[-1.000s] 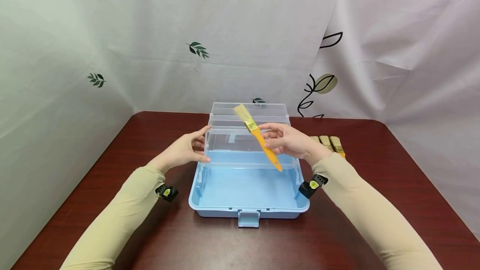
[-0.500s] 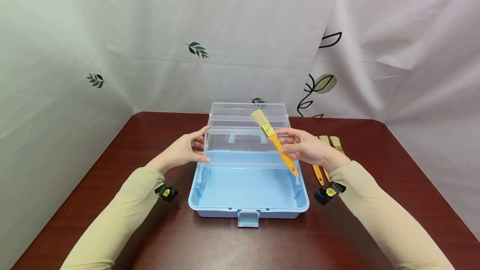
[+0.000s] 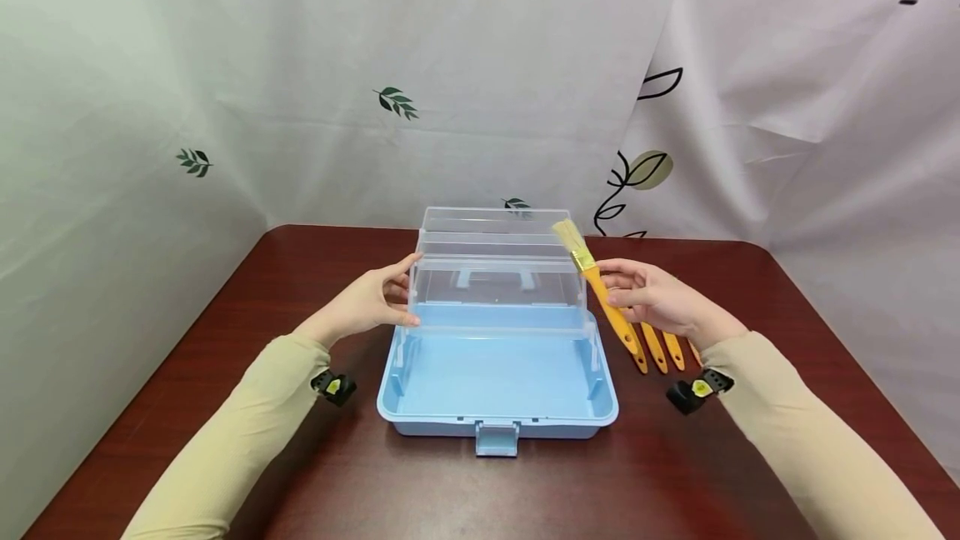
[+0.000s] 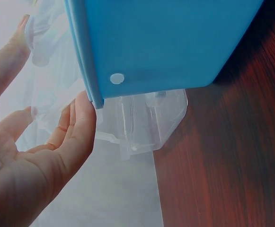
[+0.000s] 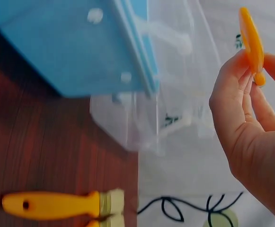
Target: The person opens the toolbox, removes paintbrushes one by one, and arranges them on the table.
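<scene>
A light blue plastic case point(image 3: 495, 421) stands open on the table, its clear lid point(image 3: 498, 219) tipped back behind it. My left hand point(image 3: 367, 298) is at the left end of a clear tray point(image 3: 480, 330) raised over the case, thumb at the lower edge and forefinger at the upper one. In the left wrist view, the other fingers of this hand point(image 4: 42, 170) curl up beside the case's rim. My right hand point(image 3: 660, 298) pinches a paintbrush point(image 3: 596, 277) by its yellow handle, right of the case, bristles pointing up and left.
Several more yellow-handled paintbrushes point(image 3: 652, 348) lie on the dark red table point(image 3: 315, 457) right of the case, partly behind my right hand. The case's latch point(image 3: 497, 440) hangs down at the front. A pale cloth point(image 3: 300, 65) with leaf prints surrounds the table.
My right hand has moved rightward with the paintbrush, from over the case to above the brushes on the table, and more of their handles show. My left hand has stayed at the tray.
</scene>
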`<state>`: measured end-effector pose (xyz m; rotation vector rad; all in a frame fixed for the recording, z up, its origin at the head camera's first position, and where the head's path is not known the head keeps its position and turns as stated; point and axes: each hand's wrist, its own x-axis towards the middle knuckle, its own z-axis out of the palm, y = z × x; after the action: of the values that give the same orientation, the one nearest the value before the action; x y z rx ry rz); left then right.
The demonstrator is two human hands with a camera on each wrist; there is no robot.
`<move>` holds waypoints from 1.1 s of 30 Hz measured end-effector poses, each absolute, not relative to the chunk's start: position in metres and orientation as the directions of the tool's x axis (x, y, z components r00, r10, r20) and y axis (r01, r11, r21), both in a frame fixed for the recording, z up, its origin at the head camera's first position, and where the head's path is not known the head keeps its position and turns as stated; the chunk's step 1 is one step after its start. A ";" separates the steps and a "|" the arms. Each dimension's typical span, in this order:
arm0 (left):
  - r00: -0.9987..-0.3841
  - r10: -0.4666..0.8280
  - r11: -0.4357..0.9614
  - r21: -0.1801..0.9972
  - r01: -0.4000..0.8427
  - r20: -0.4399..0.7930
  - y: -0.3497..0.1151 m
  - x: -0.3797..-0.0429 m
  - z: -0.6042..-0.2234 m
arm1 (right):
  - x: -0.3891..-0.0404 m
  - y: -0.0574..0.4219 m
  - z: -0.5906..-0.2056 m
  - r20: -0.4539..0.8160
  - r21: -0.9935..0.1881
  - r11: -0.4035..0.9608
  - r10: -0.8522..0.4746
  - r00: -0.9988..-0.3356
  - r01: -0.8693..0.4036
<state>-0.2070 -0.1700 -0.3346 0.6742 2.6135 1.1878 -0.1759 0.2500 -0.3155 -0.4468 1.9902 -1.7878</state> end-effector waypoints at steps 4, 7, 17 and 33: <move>-0.877 0.480 0.576 0.751 0.324 0.010 -0.170 -0.208 -0.335 | -0.175 0.262 -0.316 -0.123 -0.983 0.181 -0.453 -0.883 0.044; -0.877 0.481 0.576 0.750 0.324 0.010 -0.170 -0.208 -0.335 | -0.176 0.276 -0.319 -0.145 -0.970 0.240 -0.407 -0.902 0.047; -0.877 0.480 0.573 0.753 0.322 0.010 -0.171 -0.209 -0.337 | -0.181 0.329 -0.331 -0.162 -0.981 0.152 -0.322 -0.933 0.118; -0.875 0.483 0.573 0.751 0.329 0.016 -0.172 -0.210 -0.338 | -0.183 0.382 -0.359 -0.235 -0.861 0.490 -0.146 -0.961 0.136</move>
<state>-0.2101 -0.1720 -0.3385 0.6827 2.6123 1.1876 -0.1833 0.3824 -0.3589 -0.0077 2.4614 -1.4594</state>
